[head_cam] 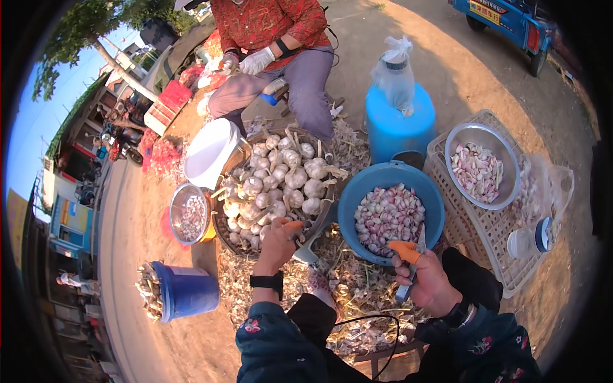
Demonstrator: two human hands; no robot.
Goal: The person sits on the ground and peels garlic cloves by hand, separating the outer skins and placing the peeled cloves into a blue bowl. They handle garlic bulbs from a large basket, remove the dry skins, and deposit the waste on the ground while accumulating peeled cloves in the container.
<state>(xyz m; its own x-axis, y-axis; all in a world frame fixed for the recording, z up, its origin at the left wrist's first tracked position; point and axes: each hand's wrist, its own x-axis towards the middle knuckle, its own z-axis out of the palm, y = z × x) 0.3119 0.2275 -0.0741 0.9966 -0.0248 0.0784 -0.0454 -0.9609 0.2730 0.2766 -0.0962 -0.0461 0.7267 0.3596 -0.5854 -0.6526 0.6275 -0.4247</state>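
Note:
My left hand (278, 242), an orange cover on a finger, reaches over the near edge of a round basket (222, 237) heaped with garlic bulbs (292, 177). Its fingertips are at the bulbs; whether they grip one I cannot tell. My right hand (424, 280), orange-covered at the thumb or a finger, holds a knife (421, 239) with its blade pointing up. The blade overlaps the near right rim of a blue-grey plastic basin (345, 196), in which garlic cloves (390, 215) lie.
A co-worker (282, 57) in gloves sits across the basket. A blue drum (400, 124) stands beyond the basin. To the right, a metal bowl (515, 191) of cloves sits on a plastic crate (507, 282). Left are a smaller clove bowl (175, 234) and a blue bucket (191, 292). Garlic skins litter the ground.

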